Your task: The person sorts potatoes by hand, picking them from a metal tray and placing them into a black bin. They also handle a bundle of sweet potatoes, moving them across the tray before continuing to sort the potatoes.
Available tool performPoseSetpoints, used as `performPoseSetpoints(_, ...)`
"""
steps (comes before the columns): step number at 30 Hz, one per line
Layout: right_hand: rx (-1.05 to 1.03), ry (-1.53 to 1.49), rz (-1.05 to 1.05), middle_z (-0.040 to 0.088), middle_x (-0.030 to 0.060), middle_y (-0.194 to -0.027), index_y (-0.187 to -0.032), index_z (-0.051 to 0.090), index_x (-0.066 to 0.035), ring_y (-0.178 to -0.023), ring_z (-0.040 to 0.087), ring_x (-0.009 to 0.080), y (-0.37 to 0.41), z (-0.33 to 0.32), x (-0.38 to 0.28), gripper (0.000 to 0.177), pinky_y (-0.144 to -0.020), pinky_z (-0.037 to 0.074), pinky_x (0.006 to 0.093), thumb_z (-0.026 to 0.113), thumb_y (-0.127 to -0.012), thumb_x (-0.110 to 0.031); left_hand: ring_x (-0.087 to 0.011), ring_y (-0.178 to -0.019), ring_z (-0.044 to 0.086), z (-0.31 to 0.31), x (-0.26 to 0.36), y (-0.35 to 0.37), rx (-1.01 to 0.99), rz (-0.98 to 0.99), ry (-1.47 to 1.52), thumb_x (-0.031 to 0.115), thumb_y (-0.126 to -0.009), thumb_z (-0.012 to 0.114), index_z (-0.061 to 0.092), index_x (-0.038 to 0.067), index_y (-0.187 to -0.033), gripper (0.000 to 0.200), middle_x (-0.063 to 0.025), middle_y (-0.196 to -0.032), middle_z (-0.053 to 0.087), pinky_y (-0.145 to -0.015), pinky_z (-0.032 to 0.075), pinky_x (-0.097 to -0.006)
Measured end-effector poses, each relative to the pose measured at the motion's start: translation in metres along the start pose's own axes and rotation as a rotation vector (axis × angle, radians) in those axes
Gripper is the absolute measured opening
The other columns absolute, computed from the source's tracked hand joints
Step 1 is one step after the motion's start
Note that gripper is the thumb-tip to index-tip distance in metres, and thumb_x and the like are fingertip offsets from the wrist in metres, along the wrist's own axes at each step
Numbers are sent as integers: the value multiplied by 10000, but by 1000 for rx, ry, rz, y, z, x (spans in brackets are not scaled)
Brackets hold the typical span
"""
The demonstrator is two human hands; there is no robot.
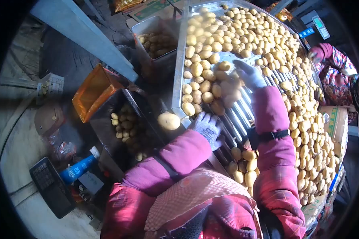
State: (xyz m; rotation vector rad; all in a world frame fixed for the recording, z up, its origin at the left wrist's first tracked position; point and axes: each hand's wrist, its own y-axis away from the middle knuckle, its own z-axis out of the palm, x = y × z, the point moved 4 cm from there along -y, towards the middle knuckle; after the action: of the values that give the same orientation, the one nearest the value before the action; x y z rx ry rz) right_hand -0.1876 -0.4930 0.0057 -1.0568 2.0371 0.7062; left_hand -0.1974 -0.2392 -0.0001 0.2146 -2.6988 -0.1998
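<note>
My left hand point(207, 129), in a grey glove, is at the near edge of the metal sorting table point(176, 89), fingers spread and nothing visible in them. Just left of it, over the dark bin, a large potato point(168, 121) shows with no visible support. My right hand point(249, 73), also gloved and slightly blurred, reaches over the table with fingers stretched out beside a group of potatoes point(217, 89). Some of these are smeared by motion. Below that hand, metal rollers point(237, 115) show between the potatoes.
A dark bin point(103, 133) holding potatoes stands at left, near an orange-lined crate point(92, 93). Another potato bin point(141, 59) is behind. A slanted metal beam point(87, 34) crosses the upper left. Potatoes cover the table's right side, where another person point(337, 79) is at the far edge.
</note>
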Motion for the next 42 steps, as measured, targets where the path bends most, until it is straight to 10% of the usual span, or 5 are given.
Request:
performPoseSetpoints(9,94,772,-551,602,90,-1182,-1191,602,-164,-1109,563,285,31,83,-91,379,-958,439,425,604,-811,-163,-290,-1286,406,13,-1,-3,-172,-106,-50,537,-869,447,502,171,-1310,576,-100,-1326,499,-1108,217,-489)
performPoseSetpoints(17,-119,1197,-165,571,113,-1142,-1162,579,-206,-1165,492,317,-50,130,-93,430,-921,385,491,600,-786,-413,-294,-1185,480,32,-15,4,235,43,186,473,-780,566,611,120,-1151,514,-96,-1190,553,-1112,244,-482)
performPoseSetpoints(31,102,-536,275,621,133,-1062,-1260,451,-20,-914,641,202,32,-14,22,603,-678,552,316,681,-705,33,-274,-1039,554,5,-2,-1,18,-30,-12,503,-825,543,621,101,-1056,470,-132,-1058,621,-972,341,-436)
performPoseSetpoints(35,378,-507,350,695,169,-800,-1181,580,-44,-496,614,185,129,-1,31,414,-432,482,285,507,-950,-381,-290,-1063,551,6,0,2,109,-25,-50,500,-805,574,621,99,-1061,478,-123,-1059,619,-969,347,-456)
performPoseSetpoints(42,391,-611,258,628,35,-1031,-1248,568,-79,-820,615,149,210,48,16,384,-687,523,288,630,-907,-245,-250,-1024,578,9,0,1,136,-2,-121,493,-831,551,621,118,-1065,448,-65,-1054,638,-944,385,-437)
